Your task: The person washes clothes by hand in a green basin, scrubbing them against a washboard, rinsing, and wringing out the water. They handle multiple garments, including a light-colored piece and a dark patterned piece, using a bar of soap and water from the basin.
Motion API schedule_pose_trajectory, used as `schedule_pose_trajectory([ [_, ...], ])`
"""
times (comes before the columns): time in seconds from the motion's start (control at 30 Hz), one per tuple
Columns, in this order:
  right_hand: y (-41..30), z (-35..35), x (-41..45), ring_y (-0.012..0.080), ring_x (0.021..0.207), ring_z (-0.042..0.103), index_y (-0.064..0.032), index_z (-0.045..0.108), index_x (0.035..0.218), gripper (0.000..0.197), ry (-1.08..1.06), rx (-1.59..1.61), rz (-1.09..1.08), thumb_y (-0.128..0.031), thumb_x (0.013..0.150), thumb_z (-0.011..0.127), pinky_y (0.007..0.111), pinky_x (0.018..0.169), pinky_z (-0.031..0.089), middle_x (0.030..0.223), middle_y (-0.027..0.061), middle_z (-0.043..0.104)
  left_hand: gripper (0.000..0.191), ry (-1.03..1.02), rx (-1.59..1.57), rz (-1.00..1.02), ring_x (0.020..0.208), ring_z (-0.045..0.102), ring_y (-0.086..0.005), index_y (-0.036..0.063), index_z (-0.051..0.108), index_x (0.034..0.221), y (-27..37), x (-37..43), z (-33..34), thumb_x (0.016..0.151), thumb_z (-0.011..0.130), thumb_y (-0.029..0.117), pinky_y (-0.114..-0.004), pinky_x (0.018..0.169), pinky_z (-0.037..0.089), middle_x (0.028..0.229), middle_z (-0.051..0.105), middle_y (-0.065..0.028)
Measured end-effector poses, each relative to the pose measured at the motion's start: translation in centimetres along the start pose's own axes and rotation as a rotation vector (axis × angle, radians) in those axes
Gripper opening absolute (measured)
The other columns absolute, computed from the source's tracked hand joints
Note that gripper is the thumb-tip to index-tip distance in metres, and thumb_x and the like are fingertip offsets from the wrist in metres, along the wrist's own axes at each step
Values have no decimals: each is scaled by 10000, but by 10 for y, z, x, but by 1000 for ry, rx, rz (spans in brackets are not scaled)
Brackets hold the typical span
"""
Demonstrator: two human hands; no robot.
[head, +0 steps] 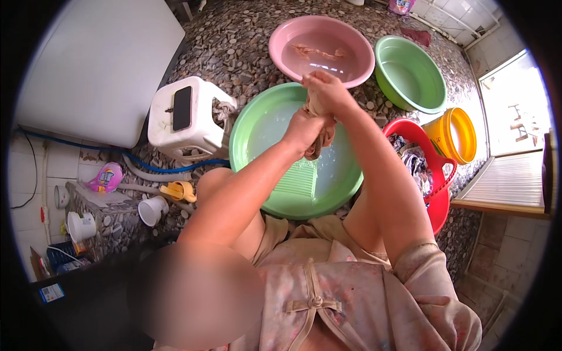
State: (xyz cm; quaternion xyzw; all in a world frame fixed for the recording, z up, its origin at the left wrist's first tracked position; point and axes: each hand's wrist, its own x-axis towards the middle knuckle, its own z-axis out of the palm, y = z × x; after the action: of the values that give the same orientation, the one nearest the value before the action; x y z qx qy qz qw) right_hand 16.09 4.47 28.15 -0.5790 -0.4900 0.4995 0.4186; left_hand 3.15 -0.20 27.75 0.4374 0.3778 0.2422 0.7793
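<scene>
Both my hands grip one bunched beige-brown cloth (pixel 325 137) above a large green basin (pixel 246 131). My left hand (pixel 307 127) is closed around its lower part, while my right hand (pixel 327 93) holds the upper end farther out. Folds of the cloth hang below my left fist. Cloudy, sudsy water fills the basin, and a ribbed washboard section (pixel 296 180) slopes at its near side. Just beyond, a pink basin (pixel 281 44) holds water with a twisted peach cloth (pixel 318 51) in it.
Right of me are a second green basin (pixel 432 83), a yellow bucket (pixel 452 136) and a red basket (pixel 439 215) of clothes. On the left, a white plastic stool (pixel 162 131) carries a phone (pixel 182 108). A blue hose (pixel 175 169) runs past a yellow scoop (pixel 179 191).
</scene>
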Motion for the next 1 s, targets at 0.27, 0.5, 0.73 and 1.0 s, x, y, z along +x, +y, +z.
schedule_pose_trajectory([
  [0.27,-39,-46,-3,379,1232,478,-52,376,1409,834,-506,1012,-47,-708,897,325,567,998,414,1364,255,435,461,-574,-874,-45,636,566,-205,0,453,1152,47,-38,26,840,586,312,-294,471,460,923,574,-135],
  [0.5,-70,-4,-17,486,1249,431,-73,356,1417,911,-1041,1297,-268,-744,810,464,622,973,408,1361,280,432,614,-659,-961,30,600,512,-143,-30,375,1239,61,-47,31,854,585,401,-261,468,407,946,524,-94],
  [0.73,-76,4,-18,327,1034,586,-74,528,1061,389,-878,1088,-466,-390,864,639,459,912,496,1035,167,579,658,-603,-900,118,581,539,-156,-60,350,1234,81,-63,17,896,513,480,-273,429,406,923,511,-121],
  [1.0,-93,5,-33,255,835,657,-36,537,985,152,-733,1017,-267,-156,892,557,380,770,545,885,123,637,871,-770,-802,149,699,531,-145,-11,310,1337,74,-68,2,814,642,602,-246,514,437,1058,486,-120],
])
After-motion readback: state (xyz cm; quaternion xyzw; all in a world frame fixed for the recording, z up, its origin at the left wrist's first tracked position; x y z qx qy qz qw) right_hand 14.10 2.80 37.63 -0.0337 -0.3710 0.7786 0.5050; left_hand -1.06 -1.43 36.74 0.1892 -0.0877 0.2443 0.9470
